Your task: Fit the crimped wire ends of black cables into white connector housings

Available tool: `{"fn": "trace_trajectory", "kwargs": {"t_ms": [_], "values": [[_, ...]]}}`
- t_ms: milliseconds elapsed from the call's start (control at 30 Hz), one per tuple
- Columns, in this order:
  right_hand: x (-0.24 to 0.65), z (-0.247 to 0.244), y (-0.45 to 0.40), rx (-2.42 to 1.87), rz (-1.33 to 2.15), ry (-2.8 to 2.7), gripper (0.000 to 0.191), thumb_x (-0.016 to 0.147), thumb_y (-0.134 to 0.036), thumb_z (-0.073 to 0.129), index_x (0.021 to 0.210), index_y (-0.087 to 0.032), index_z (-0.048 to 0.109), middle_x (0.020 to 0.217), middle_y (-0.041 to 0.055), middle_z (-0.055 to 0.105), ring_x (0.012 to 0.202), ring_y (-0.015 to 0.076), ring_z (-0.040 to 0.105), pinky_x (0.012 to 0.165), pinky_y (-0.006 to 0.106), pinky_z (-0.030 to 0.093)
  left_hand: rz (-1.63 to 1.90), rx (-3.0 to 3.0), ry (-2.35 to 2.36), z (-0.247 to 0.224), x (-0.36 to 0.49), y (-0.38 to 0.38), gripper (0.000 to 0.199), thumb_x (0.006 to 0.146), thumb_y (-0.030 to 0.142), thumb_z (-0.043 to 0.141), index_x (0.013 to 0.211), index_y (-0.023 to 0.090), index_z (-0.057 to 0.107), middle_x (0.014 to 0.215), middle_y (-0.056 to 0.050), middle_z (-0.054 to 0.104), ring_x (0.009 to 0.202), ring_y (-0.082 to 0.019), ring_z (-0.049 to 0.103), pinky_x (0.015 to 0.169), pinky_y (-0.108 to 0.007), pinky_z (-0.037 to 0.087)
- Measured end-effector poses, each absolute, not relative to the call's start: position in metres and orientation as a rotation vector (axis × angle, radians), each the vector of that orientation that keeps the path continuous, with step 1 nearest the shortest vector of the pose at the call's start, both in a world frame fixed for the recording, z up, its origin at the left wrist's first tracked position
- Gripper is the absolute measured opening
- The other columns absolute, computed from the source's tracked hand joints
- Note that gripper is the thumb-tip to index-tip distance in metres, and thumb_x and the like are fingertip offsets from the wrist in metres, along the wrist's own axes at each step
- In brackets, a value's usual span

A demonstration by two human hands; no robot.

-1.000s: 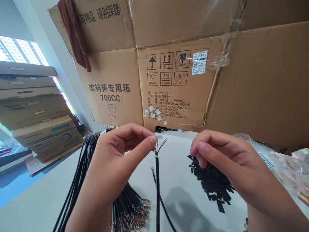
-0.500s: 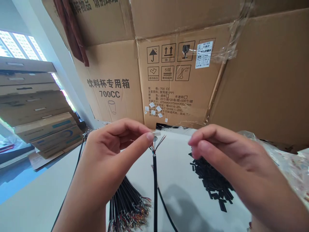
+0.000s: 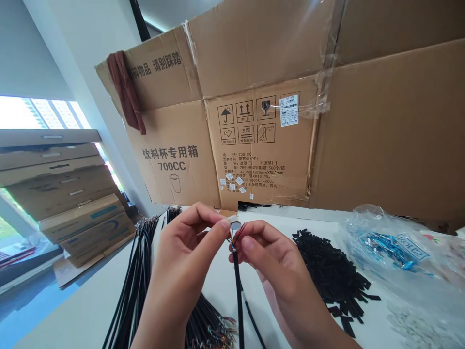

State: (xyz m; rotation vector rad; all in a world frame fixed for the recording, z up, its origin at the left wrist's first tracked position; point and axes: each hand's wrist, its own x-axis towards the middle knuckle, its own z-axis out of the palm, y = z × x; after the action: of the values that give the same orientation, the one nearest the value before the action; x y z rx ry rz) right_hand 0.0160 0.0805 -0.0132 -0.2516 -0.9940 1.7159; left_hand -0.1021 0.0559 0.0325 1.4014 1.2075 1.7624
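Note:
A black cable (image 3: 238, 295) rises from the front of the table, its stripped upper end fanned into several thin coloured wires (image 3: 238, 232). My left hand (image 3: 192, 242) is closed in a pinch, thumb against forefinger, on a small whitish piece (image 3: 233, 219) just above the wires; what kind of piece it is, I cannot make out. From the other side my right hand (image 3: 271, 252) has its thumb and fingers closed round the wires at the cable's stripped end. Part of the wires is hidden behind the fingertips.
Bundles of black cables (image 3: 136, 271) lie left, with more stripped ends (image 3: 214, 325) at the front. Short black pieces (image 3: 332, 276) are heaped on the right beside a clear plastic bag (image 3: 385, 247). A cardboard wall (image 3: 261, 179) stands behind the white table (image 3: 72, 310).
My right hand has come in from the right and closed on the cable's wires. The left hand keeps its pinch on the whitish piece. The head view has tilted up.

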Motion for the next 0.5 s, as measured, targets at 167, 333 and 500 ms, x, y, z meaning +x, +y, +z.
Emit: {"fn": "trace_trajectory", "kwargs": {"t_ms": [167, 333, 500], "values": [[0.019, -0.011, 0.075, -0.277, 1.734, -0.936, 0.025, 0.073, -0.039, 0.084, 0.081, -0.019, 0.069, 0.081, -0.0003, 0.065, 0.074, 0.008, 0.056, 0.072, 0.017, 0.048, 1.734, 1.375, 1.143, 0.032, -0.093, 0.052, 0.015, 0.076, 0.019, 0.075, 0.067, 0.021, 0.063, 0.063, 0.008, 0.061, 0.059, -0.005, 0.058, 0.058, -0.009, 0.048], [0.019, -0.009, 0.076, -0.245, 1.736, -0.882, 0.022, 0.073, -0.035, 0.084, 0.078, -0.021, 0.069, 0.08, -0.0001, 0.066, 0.081, 0.0109, 0.059, 0.079, 0.021, 0.05, 1.762, 1.365, 1.127, 0.029, -0.088, 0.054, 0.014, 0.078, 0.017, 0.073, 0.067, 0.022, 0.065, 0.067, 0.007, 0.064, 0.063, -0.005, 0.059, 0.062, -0.009, 0.048], [0.019, -0.008, 0.077, -0.226, 1.776, -0.852, 0.022, 0.073, -0.036, 0.084, 0.077, -0.02, 0.07, 0.08, 0.0002, 0.067, 0.079, 0.0106, 0.059, 0.077, 0.021, 0.048, 1.763, 1.343, 1.125, 0.028, -0.084, 0.056, 0.014, 0.076, 0.019, 0.075, 0.066, 0.023, 0.065, 0.066, 0.008, 0.063, 0.062, -0.005, 0.058, 0.06, -0.008, 0.047]]}}
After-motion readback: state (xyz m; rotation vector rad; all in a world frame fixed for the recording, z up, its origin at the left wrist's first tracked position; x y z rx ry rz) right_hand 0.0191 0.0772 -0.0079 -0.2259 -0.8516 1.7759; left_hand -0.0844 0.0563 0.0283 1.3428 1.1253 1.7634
